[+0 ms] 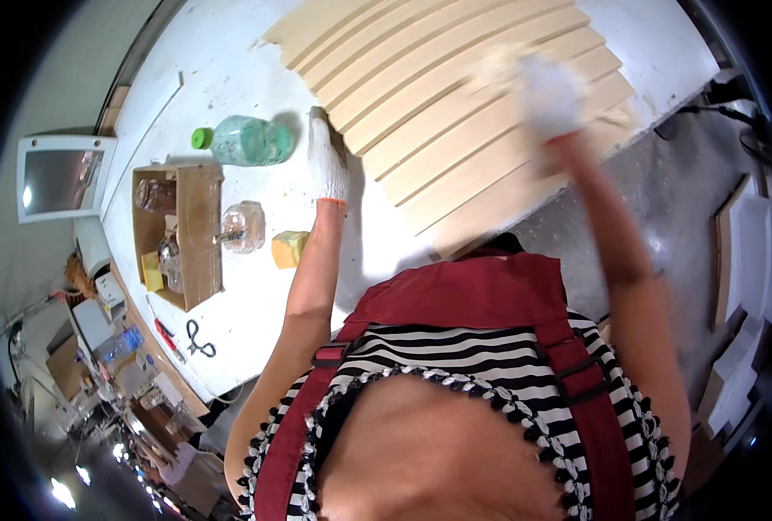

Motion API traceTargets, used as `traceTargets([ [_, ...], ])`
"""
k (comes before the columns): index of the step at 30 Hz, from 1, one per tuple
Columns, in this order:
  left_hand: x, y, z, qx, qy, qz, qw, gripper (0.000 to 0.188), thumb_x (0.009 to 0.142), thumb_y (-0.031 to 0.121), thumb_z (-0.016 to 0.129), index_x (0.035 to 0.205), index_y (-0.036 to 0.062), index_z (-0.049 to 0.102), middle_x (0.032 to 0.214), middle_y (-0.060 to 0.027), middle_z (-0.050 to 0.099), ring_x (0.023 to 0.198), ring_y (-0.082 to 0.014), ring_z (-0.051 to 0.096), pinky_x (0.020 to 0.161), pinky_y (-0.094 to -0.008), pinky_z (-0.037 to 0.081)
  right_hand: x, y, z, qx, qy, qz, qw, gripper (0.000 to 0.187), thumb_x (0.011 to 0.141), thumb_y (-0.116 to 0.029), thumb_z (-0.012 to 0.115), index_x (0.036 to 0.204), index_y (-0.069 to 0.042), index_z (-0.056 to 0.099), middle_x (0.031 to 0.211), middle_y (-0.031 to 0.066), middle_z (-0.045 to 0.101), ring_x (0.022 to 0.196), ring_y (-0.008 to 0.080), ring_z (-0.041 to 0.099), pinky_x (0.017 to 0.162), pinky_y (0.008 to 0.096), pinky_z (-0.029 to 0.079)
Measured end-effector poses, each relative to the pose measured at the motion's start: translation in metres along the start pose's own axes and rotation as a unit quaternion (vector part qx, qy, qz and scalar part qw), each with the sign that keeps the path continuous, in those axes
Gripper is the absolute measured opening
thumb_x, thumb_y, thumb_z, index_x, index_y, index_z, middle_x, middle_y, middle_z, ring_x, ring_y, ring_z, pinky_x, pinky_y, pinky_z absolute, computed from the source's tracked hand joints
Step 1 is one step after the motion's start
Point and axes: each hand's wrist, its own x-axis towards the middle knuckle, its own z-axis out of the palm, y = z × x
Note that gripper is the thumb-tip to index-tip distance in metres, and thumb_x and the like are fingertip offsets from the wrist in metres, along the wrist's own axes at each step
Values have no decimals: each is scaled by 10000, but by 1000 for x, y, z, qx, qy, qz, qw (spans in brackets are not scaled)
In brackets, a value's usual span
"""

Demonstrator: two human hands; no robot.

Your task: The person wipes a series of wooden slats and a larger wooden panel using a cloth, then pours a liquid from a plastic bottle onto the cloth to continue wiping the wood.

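Note:
Pale wooden slats (455, 113) lie side by side in a slanted row on a white table. At their left ends is my left hand (328, 165), in a white knitted glove with an orange cuff. Its fingers stretch forward along the slat ends, and its palm side looks dark; the thumb is hidden. Over the right part of the slats, my gloved right hand (552, 97) is smeared by motion. A pale, blurred rag-like wad (497, 71) shows at its fingers and seems held in them, against the wood.
Left of my left hand are a green-capped bottle (251, 141), a glass jar (243, 227) with a brush-like handle, a yellow block (289, 249) and an open cardboard box (202, 239). Black-handled scissors (198, 339) and a red cutter (168, 337) lie nearer. A white-framed screen (63, 179) stands at far left.

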Motion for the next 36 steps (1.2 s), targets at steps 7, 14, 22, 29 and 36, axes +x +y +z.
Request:
traceTargets([
  [7, -33, -26, -66, 84, -108, -43, 990, 581, 1006, 367, 377, 1458, 10, 294, 1473, -147, 357, 1336, -236, 365, 1119, -355, 284, -50, -192, -14, 224, -109, -234, 940, 222, 823, -114, 525, 1015, -143, 632, 992, 77, 605, 935, 269, 603, 788, 371, 517],
  [14, -79, -3, 17, -69, -92, -62, 991, 543, 1028, 347, 363, 1488, 82, 250, 1509, -82, 335, 1381, -193, 318, 1140, -367, 257, 20, 185, 17, -166, 9, 60, 984, 362, 813, -130, 547, 1167, -137, 627, 1074, 128, 636, 963, 330, 606, 833, 432, 491],
  [22, -88, -22, -10, 12, -16, -47, 999, 390, 1003, 202, 450, 1318, -25, 486, 1259, -136, 567, 1194, -235, 506, 1017, -313, 370, -5, 40, 29, -81, 209, 25, 974, 240, 831, -113, 534, 1054, -64, 609, 921, 136, 627, 849, 319, 602, 743, 448, 484],
  [29, -82, -50, -64, 215, -41, -3, 976, 374, 1008, 218, 413, 1252, -38, 536, 1268, -163, 549, 1184, -254, 498, 1035, -356, 353, -69, -187, 6, 128, -56, -123, 982, 269, 805, -144, 528, 1056, -75, 595, 911, 112, 561, 867, 283, 548, 803, 394, 437],
  [36, -82, -24, -59, 116, -121, -23, 986, 402, 1007, 219, 425, 1306, -43, 486, 1337, -166, 503, 1241, -258, 457, 1073, -358, 320, -96, -191, -48, 604, -120, -55, 786, 260, 844, -131, 550, 1081, -59, 630, 930, 135, 610, 933, 303, 579, 847, 412, 470],
])
